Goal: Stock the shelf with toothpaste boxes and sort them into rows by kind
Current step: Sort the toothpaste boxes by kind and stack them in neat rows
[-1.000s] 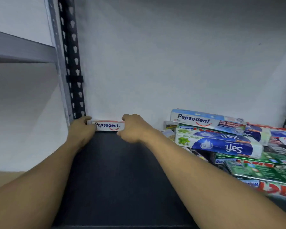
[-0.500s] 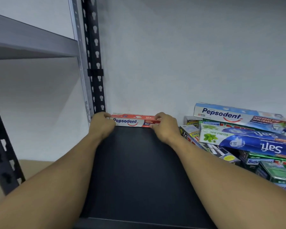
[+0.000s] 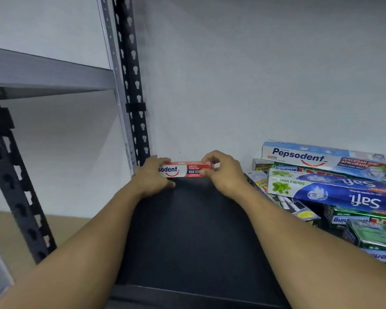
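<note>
Pepsodent box (image 3: 186, 169) pinched endwise by left hand (image 3: 153, 178) and right hand (image 3: 225, 172)

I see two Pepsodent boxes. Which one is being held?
The small red Pepsodent box, gripped at its ends by the left hand and right hand. The longer blue Pepsodent box lies untouched atop the pile.

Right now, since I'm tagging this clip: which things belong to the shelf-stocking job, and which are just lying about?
Job: small red-and-white Pepsodent box, gripped by left hand and right hand; black shelf board; heap of mixed toothpaste boxes.
Lying about: grey metal crossbeam; black slotted upright; white wall.
</note>
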{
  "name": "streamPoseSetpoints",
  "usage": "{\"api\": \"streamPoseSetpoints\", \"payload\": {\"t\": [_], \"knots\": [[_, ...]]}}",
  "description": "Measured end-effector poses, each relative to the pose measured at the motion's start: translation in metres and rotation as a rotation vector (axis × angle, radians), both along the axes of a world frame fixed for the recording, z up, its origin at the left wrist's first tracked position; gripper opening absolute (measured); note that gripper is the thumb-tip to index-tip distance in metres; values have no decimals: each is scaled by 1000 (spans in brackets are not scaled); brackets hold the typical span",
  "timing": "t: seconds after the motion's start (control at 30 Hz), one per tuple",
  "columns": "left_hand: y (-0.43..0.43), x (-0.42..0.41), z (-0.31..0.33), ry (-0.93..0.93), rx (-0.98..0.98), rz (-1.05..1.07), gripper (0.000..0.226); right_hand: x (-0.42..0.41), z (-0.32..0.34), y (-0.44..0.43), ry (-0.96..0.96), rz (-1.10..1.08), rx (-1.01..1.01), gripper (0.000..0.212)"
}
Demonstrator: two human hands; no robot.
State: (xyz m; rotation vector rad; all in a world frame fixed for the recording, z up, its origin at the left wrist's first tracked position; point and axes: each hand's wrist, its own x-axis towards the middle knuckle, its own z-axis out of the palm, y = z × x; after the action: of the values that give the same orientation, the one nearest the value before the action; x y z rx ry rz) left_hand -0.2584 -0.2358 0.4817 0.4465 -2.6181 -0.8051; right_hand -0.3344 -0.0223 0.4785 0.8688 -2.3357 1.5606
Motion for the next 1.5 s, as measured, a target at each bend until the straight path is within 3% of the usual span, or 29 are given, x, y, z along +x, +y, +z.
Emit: {"api": "streamPoseSetpoints", "payload": {"t": [0.1, 0.2, 0.37, 0.6, 0.77, 0.9, 1.03, 1.1, 1.23, 1.3, 1.4, 1.5], "knots": [[8, -1, 6, 1, -70, -61, 93, 2, 15, -2, -26, 50, -235, 17], [13, 0, 11, 109, -195, -51, 68, 6, 28, 3, -29, 90, -374, 18], [23, 4, 17, 161, -56, -217, 60, 14, 38, 9, -52, 150, -465, 20], [25, 11, 21, 237, 24, -235, 46, 16, 41, 9, -157, 183, -514, 26], [26, 12, 25, 283, 51, -234, 29, 6, 37, 11, -300, 150, -412, 44], [23, 13, 24, 216, 7, -234, 28, 2, 28, 7, -334, 81, -360, 41], [20, 13, 24, 276, 6, -92, 26, 8, 26, 7, -371, -39, -332, 36], [12, 15, 23, 218, 7, -40, 36, 10, 24, 7, -417, -101, -298, 35], [-6, 21, 20, -138, -41, -71, 76, 11, 17, 9, -510, -100, -207, 36], [-12, 19, 18, -111, -57, -47, 71, 8, 15, 8, -554, -18, -165, 44], [-17, 18, 16, -27, -28, 2, 66, 8, 14, 5, -489, 49, -51, 42], [-19, 19, 12, 38, 28, 72, 75, 12, 13, 6, -235, -15, 201, 51]]}}
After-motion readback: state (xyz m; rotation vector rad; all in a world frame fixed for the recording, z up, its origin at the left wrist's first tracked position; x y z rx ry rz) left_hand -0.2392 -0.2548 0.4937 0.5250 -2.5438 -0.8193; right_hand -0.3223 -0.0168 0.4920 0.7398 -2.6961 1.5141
